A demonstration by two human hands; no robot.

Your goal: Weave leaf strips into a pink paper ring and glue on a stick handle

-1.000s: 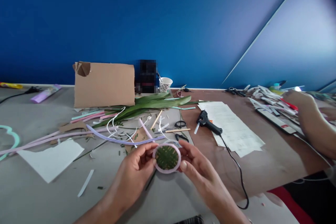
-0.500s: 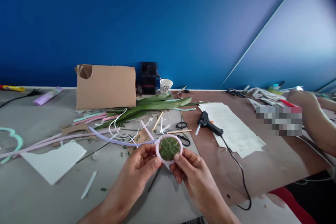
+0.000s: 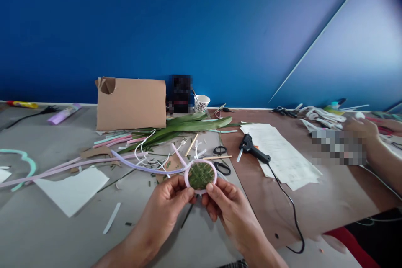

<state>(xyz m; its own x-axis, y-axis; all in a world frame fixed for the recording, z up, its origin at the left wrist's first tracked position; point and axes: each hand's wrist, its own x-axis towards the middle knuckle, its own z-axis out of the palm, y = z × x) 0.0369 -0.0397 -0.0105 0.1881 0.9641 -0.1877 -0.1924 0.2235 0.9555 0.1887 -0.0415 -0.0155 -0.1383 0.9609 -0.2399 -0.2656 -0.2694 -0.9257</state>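
Between my two hands I hold up a small round disc (image 3: pixel 201 175), covered in woven green leaf strips and edged with a pale pink band. My left hand (image 3: pixel 171 205) pinches its lower left rim between thumb and fingers. On the lower right, my right hand (image 3: pixel 228 203) grips the rim, its thumb pressed on the front and fingers behind. A lilac foam strip (image 3: pixel 141 168) runs from the left up to the disc's edge; whether it is joined to the band I cannot tell. Black-handled scissors (image 3: pixel 223 169) lie just beyond the disc.
A black glue gun (image 3: pixel 251 147) with a trailing cord rests by paper sheets (image 3: pixel 282 159) on the right. Behind stand a cardboard box (image 3: pixel 132 104) and a paper cup (image 3: pixel 201 103). Long green leaves (image 3: pixel 194 123) and white board (image 3: pixel 73 190) lie about. Another person's hand (image 3: pixel 364 132) is at far right.
The disc stays in both my hands, shifted very slightly left in view. The table scene has slid a little to the right. The other person's hand at far right has moved lower.
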